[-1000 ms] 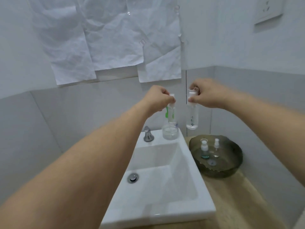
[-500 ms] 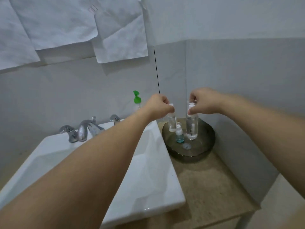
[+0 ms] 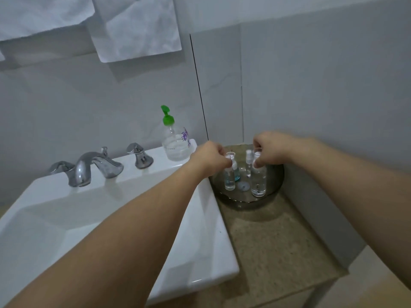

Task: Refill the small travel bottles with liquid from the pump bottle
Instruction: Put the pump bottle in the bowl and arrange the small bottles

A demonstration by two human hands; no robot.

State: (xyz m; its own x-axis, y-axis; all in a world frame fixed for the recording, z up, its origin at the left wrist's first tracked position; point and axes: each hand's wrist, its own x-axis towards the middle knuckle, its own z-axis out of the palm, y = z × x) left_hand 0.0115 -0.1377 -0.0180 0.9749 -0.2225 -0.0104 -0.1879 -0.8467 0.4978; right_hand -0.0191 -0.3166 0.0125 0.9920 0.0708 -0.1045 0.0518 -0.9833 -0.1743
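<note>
Beside the white sink [image 3: 115, 221], on the worktop [image 3: 273, 247], the dark glass bowl [image 3: 275, 185] takes 2 travel bottles: lower both upright until their bases sit flat, then let go. The right hand [image 3: 270, 151] pinches the taller bottle [image 3: 258, 181] at its neck, the left hand [image 3: 210, 157] pinches the smaller bottle [image 3: 229, 178]; each grip is closed, arms stretched forward, the pump bottle [image 3: 174, 141] standing on the sink's back corner.

So I'm looking at a speckled tan stone counter [image 3: 273, 247] tucked into the corner. Sitting right on it: a white basin sink [image 3: 200, 218] on the left and a dark glass bowl [image 3: 278, 185] at the back, just beside the sink's edge.
</note>
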